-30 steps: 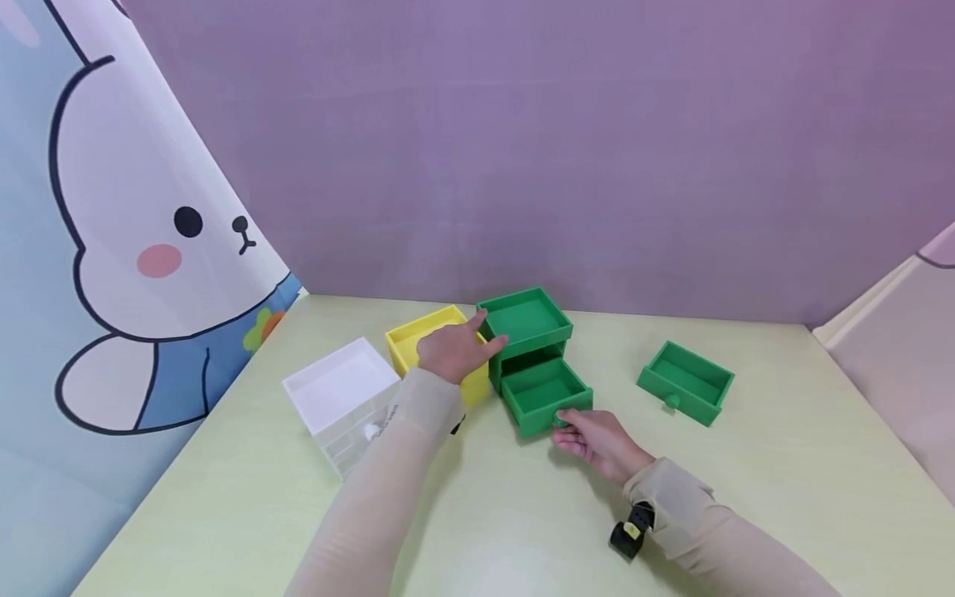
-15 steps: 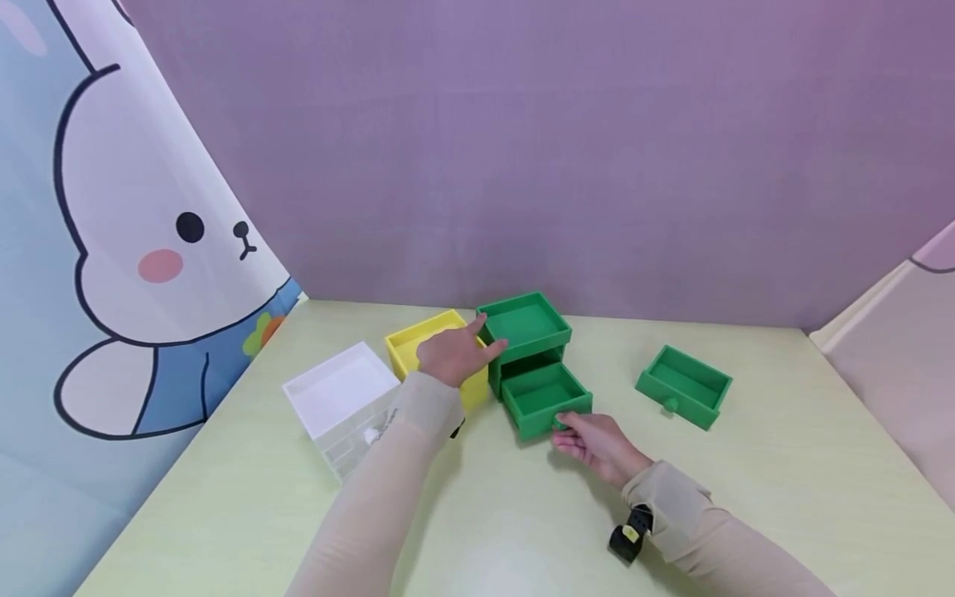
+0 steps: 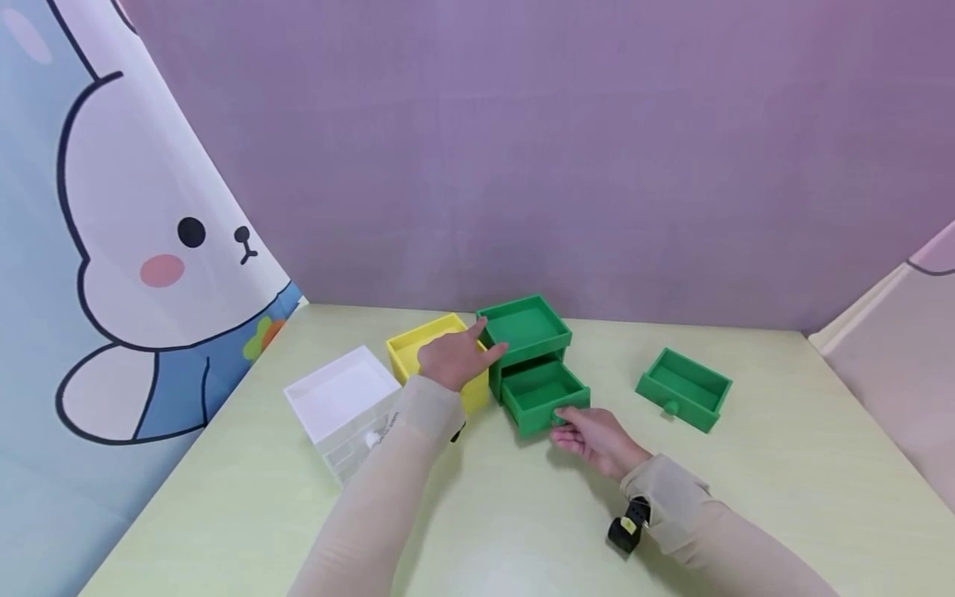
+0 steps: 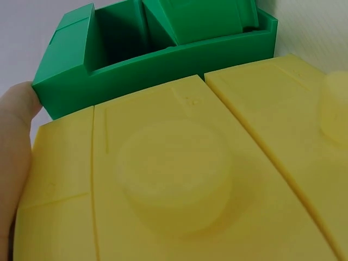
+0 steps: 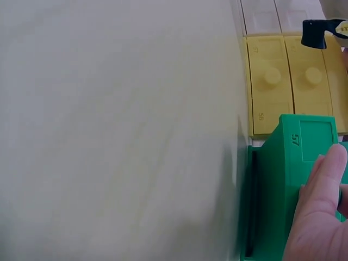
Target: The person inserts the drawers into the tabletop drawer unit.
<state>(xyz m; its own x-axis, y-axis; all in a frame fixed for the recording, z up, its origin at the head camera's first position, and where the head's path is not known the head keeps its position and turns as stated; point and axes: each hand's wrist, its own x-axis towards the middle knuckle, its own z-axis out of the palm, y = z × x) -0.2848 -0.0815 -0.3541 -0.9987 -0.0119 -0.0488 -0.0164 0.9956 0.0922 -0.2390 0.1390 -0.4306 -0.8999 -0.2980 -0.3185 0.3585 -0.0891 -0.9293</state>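
A small green cabinet point(image 3: 525, 327) stands at the back of the table, with its lower green drawer point(image 3: 543, 388) pulled partway out. My right hand point(image 3: 597, 439) pinches that drawer's round knob; the right wrist view shows the fingers against the drawer front point(image 5: 310, 141), partly hiding the knob. Above the drawer is a dark open slot. My left hand point(image 3: 451, 358) reaches over the yellow cabinet point(image 3: 418, 342), index finger and thumb spread straight at the green cabinet's left edge. In the left wrist view a finger point(image 4: 16, 114) touches the green cabinet's corner.
A loose green drawer point(image 3: 686, 381) with a knob lies to the right on the pale table point(image 3: 507, 522). A white cabinet point(image 3: 339, 394) stands left of the yellow one, partly behind the left sleeve point(image 3: 395, 481). A purple cloth point(image 3: 522, 166) hangs along the back.
The right hand has slid the green drawer slightly further into the cabinet. The left hand keeps its place at the green cabinet's edge. The head view has tilted up a little.
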